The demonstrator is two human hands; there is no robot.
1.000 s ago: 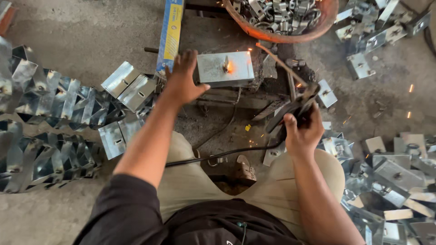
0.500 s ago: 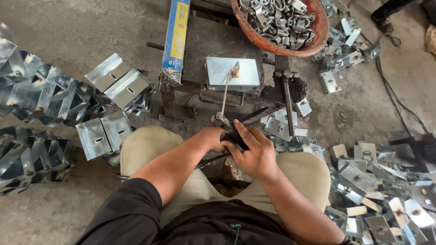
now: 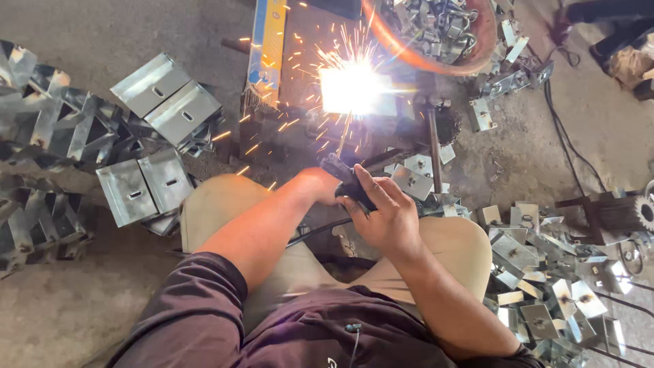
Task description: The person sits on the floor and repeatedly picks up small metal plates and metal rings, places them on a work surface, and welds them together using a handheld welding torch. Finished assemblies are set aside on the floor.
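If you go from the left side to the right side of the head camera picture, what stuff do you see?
Stacked metal brackets → folded metal plates → blue and yellow box → bright welding flash → orange basin of metal parts → black cable → toothed gear.

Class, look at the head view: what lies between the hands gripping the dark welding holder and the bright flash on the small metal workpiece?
In the head view, only the thin welding rod spans it, amid flying sparks.
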